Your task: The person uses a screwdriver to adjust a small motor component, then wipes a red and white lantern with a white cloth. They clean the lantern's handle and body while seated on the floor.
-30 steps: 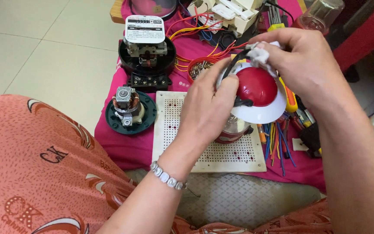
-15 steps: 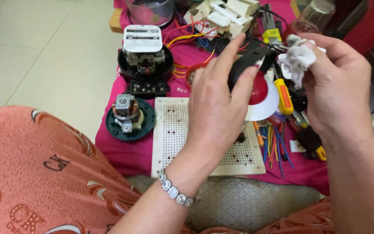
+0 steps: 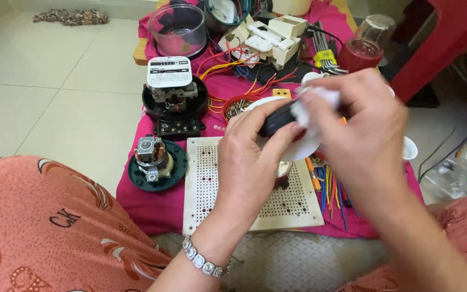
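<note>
A black part [image 3: 277, 118] is held above the middle of the pink-covered table [image 3: 152, 208], just over the far edge of a white perforated board [image 3: 206, 184]. Only its dark rounded top shows; the rest is hidden by both hands, and what kind of part it is cannot be told. Behind it a white dish-shaped rim [image 3: 304, 151] shows in a sliver, mostly covered.

The left hand [image 3: 252, 157] comes up from the lower centre, back of hand to the camera, fingers curled around the black part from the near side, thumb across its top. A stone-set bracelet [image 3: 204, 260] sits on the wrist.

The right hand [image 3: 360, 130] enters from the lower right, forearm motion-blurred. Its fingers are pinched on a small white wad [image 3: 314, 108], cloth or tissue, cannot tell which, pressed against the right end of the black part.

Coloured wires [image 3: 333, 189] lie beneath the right hand, partly covered. Left of the board: a small motor on a green round base [image 3: 158, 162]; beyond it, an open meter mechanism in a black housing [image 3: 174, 97]. Far edge: clear dome cover [image 3: 178, 30], white switch boxes [image 3: 268, 38], hex keys [image 3: 325, 54].
</note>
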